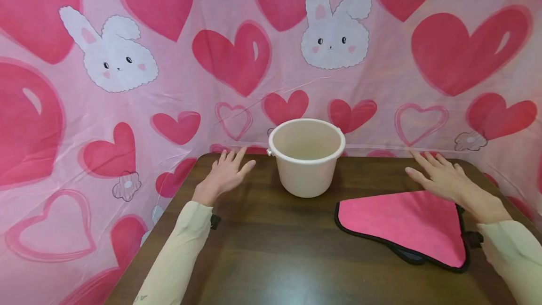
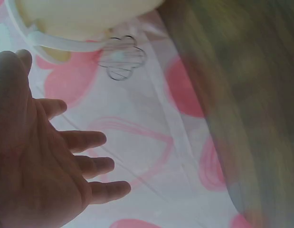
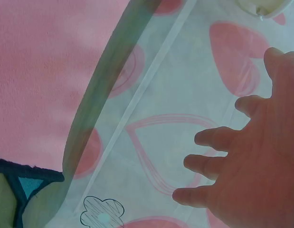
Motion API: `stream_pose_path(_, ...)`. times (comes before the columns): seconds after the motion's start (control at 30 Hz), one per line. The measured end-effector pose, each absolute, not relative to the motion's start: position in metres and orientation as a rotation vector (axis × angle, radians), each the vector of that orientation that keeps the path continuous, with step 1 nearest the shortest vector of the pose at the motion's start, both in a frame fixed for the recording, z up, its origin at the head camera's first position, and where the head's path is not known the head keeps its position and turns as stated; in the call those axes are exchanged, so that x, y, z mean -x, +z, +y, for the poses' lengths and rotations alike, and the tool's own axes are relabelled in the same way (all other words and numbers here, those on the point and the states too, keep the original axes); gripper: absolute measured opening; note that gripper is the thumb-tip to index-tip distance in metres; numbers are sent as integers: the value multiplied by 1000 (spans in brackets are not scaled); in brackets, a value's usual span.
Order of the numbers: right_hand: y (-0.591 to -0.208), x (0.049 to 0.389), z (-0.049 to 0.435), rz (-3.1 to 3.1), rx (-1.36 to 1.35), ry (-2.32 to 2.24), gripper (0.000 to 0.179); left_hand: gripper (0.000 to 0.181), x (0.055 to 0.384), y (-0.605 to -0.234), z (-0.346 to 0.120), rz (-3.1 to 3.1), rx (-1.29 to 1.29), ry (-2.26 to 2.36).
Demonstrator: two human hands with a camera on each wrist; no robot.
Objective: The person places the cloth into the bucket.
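My left hand (image 1: 223, 173) and right hand (image 1: 450, 180) spread wide, holding nothing. The bucket (image 1: 306, 175) stands right of the left hand, the pink cloth (image 1: 402, 225) by the right; I'd judge handling unstarted or finished.

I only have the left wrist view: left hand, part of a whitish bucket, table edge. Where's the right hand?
Observer: Head view puts the right hand on the table's right side, overlapping a corner of a pink, black-edged piece; I can't tell if they touch.
Operator: Is it holding anything?
Observer: No. Right wrist view shows its fingers spread, nothing held.
Operator: I only get a slice of the bucket. Upright or tipped?
Observer: Upright, mouth up; the head view shows the bucket standing near the table's far edge.
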State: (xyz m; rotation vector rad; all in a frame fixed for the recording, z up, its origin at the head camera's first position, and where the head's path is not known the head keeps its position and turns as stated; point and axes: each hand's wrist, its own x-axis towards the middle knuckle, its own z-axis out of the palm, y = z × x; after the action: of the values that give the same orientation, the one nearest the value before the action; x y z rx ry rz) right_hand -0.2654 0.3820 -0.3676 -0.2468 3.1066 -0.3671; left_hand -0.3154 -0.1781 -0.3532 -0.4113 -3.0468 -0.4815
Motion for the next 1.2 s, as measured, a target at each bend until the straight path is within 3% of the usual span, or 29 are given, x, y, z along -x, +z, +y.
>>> stream_pose_path(0.8,-386,245,360,3091,335,-555,82,75,314,-342,-114,-2709,426,-1011)
stream_pose_path(1.2,-408,237,342,3053,417,-572,87,65,314,-352,-82,-2472,177,-1232)
